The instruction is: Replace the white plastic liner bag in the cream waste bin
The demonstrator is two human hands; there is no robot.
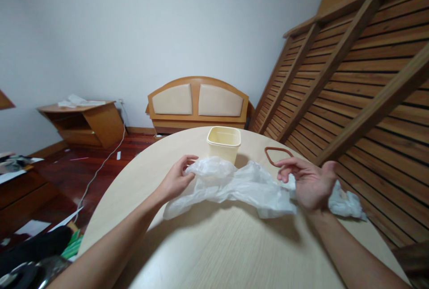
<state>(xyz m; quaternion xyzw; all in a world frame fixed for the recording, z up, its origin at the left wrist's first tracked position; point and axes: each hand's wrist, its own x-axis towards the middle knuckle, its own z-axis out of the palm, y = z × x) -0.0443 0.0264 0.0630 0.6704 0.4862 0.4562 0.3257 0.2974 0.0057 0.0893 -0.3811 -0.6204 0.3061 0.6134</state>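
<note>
A crumpled, translucent white plastic bag (pixel 231 184) stretches across the table in front of me. My left hand (pixel 177 177) pinches its upper left edge between thumb and fingers. Palm turned up, my right hand (pixel 310 182) hovers by the bag's right end, thumb spread from half-curled fingers and nothing held in it. Just behind the bag stands a pale yellow square tub (pixel 224 144), upright and without a lid; the bag hides part of its base. A brown-orange ring-shaped frame (pixel 272 149) lies beyond my right fingertips, which cover part of it.
Another crumpled white plastic bag (pixel 346 202) lies right of my right hand. The round wooden table (pixel 214 253) fills the foreground. A slatted wooden panel (pixel 335 101) leans close along the right. Behind are a headboard (pixel 197 101) and a low cabinet (pixel 83 123); a white cable (pixel 100 168) crosses the floor.
</note>
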